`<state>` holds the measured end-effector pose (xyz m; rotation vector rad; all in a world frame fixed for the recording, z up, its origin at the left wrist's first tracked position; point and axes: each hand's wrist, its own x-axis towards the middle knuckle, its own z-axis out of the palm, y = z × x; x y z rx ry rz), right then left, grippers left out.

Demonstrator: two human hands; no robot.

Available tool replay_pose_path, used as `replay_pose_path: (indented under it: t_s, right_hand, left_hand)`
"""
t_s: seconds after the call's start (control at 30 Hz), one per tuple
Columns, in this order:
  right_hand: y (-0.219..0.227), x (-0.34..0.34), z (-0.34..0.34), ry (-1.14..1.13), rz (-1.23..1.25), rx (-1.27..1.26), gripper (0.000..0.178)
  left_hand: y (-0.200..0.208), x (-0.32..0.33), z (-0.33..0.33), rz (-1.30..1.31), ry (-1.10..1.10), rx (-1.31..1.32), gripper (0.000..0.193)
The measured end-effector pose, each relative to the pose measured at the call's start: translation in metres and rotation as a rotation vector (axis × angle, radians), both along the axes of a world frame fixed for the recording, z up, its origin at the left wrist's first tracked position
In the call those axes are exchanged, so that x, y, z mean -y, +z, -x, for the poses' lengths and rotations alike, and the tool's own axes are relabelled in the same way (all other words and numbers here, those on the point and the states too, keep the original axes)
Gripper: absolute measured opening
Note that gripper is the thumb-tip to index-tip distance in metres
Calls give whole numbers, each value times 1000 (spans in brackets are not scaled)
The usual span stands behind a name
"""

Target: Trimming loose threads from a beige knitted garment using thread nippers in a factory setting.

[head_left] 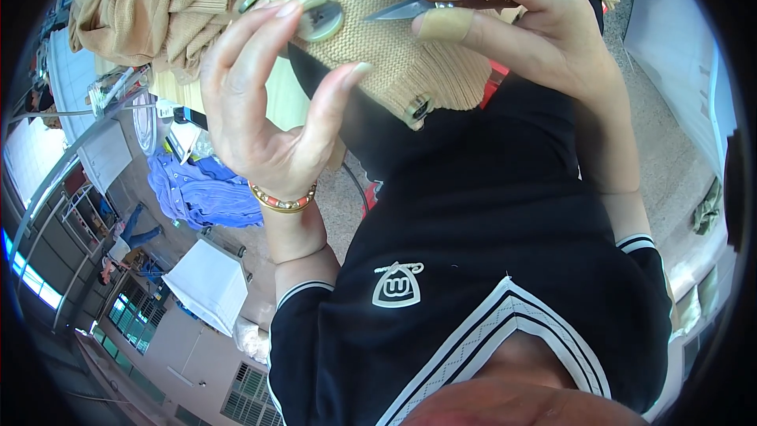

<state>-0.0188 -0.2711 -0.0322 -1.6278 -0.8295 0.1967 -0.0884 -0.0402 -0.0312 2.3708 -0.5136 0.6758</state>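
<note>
While the left hand (260, 102) pinches a round greenish button (319, 19) on the tan knitted sweater (386, 39), the right hand (505, 24) grips small metal snips (406, 0) just beside it (handles hidden).

We see a tan ribbed knit garment (378, 31) bearing a pale greenish button (319, 18) with 2 dark holes. The snips (410, 0) are silver-grey. Our top (489, 268) is black with white-striped trim and a white emblem. Our bracelet (282, 201) is gold and coral. A blue-violet cloth heap (201, 189) lies beyond.
</note>
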Motion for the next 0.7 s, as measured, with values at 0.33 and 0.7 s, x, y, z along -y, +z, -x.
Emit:
replay_pose_path:
  t_s: [0.33, 0.7]
  right_hand:
    - [0, -1, 0, 6, 57, 11, 36]
    - [-3, 1, 1, 12, 28, 15, 37]
  left_hand:
    - [4, -10, 7, 10, -39, 8, 37]
    - [20, -23, -12, -220, -273, -2, 27]
